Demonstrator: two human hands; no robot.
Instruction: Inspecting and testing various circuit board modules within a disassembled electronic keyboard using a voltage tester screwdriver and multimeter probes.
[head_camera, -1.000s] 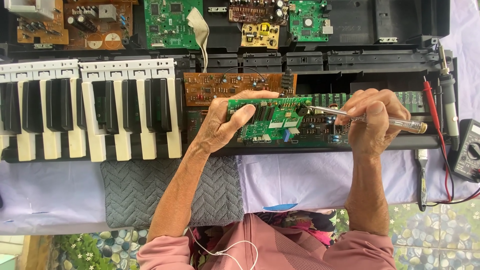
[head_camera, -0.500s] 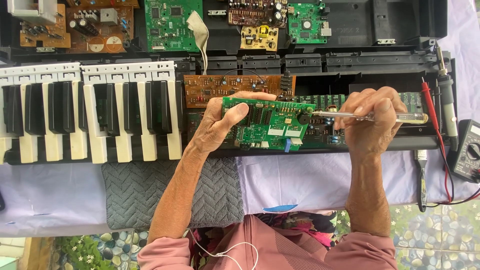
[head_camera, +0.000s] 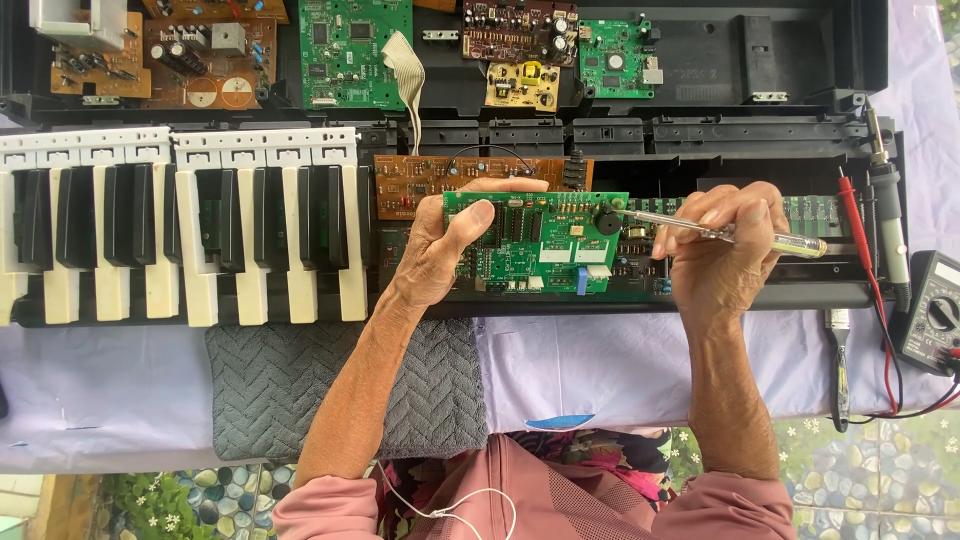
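Head view looks straight down on a green circuit board (head_camera: 545, 245), a rectangle crowded with black chips, white labels, a blue component near its lower edge and a round black buzzer at its upper right corner. It sits at the centre of the frame, held above the opened black keyboard chassis (head_camera: 800, 60).

Left hand (head_camera: 440, 255) is clamped on the board's left end: the thumb lies across the top face, while the fingers curl round the upper edge and behind. Right hand (head_camera: 720, 250) is closed around a screwdriver (head_camera: 720, 232) with a clear yellow handle; its metal shaft runs leftward and the tip meets the board's upper right corner, just beside the buzzer.

A brown circuit board (head_camera: 420, 180) lies directly above the green one. White and black piano keys (head_camera: 180, 230) fill the left of the frame. A grey quilted cloth (head_camera: 270, 385) lies below them. At the right edge sit a soldering iron (head_camera: 885, 215), red probe leads (head_camera: 865, 250) and a multimeter (head_camera: 935, 310).
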